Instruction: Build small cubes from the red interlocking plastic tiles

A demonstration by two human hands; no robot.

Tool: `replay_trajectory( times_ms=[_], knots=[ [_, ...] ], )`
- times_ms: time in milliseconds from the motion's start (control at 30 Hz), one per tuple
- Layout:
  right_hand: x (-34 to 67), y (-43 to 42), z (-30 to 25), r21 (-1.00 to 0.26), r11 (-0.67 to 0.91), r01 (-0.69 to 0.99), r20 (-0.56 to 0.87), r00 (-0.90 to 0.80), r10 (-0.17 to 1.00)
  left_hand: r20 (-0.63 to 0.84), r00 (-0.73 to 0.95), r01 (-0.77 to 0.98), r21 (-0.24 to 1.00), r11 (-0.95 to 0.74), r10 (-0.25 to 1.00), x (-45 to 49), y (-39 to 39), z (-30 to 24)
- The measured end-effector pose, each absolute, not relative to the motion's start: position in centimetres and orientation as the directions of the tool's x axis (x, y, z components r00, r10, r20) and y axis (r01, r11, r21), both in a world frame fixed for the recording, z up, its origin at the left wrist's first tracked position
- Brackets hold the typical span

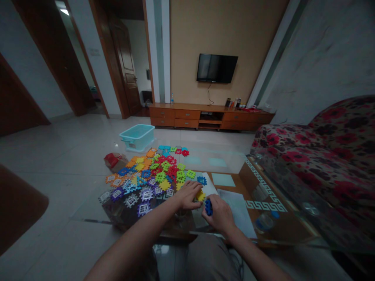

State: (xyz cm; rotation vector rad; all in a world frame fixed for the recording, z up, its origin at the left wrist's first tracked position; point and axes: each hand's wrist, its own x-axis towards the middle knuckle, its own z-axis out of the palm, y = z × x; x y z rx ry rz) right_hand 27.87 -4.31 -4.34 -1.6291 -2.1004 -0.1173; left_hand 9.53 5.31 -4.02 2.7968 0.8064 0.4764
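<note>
A large heap of multicoloured plastic snap-together building pieces (149, 175) lies on a glass-topped coffee table (281, 230). These are flat, toothed squares in red, yellow, green, blue, orange and purple, some with window cut-outs. My right hand (219, 216) grips a small blue piece (208, 207) in its fingers. Just to the left, my left hand (187, 194) lies palm down at the heap's near edge. Its fingertips reach a yellow piece (200, 196) and it holds nothing I can see.
White paper sheets (237, 212) and a water bottle (265, 222) lie on the table. A turquoise plastic bin (137, 137) and a red-and-tan package (115, 160) stand on the tiled floor. A floral sofa (316, 156) lines the right, with a wooden TV cabinet (211, 116) behind.
</note>
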Motion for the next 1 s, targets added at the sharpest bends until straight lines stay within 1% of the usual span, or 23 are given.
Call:
replay_trajectory(
  times_ms=[67,200,267,467,633,833,1000],
  knots=[
    [28.0,-4.3,-4.5,-0.223,0.270,0.937,0.420,-0.157,0.894,0.234,0.818,0.473,0.244,-0.847,0.525,9.2,5.4,-4.0],
    [28.0,-4.2,-4.8,-0.212,0.231,0.950,0.421,-0.125,0.899,0.196,0.874,0.419,0.154,-0.895,0.444,8.8,5.3,-4.1],
    [27.9,-4.1,-4.7,-0.202,0.230,0.952,0.418,-0.129,0.899,0.200,0.875,0.422,0.131,-0.897,0.441,8.7,5.2,-4.0],
    [28.0,-4.2,-4.7,-0.180,0.276,0.944,0.408,-0.184,0.894,0.211,0.872,0.430,0.101,-0.897,0.442,9.0,4.8,-3.7],
    [28.1,-4.0,-5.3,-0.164,0.265,0.950,0.418,-0.177,0.891,0.210,0.865,0.448,0.083,-0.890,0.455,9.0,4.8,-3.8],
    [28.1,-4.0,-5.5,-0.168,0.256,0.952,0.434,-0.162,0.886,0.215,0.873,0.437,0.053,-0.898,0.438,9.1,4.9,-4.1],
    [27.9,-4.0,-5.2,-0.156,0.213,0.965,0.429,-0.128,0.894,0.203,0.886,0.418,0.044,-0.908,0.417,9.0,4.8,-4.4]
  ],
)
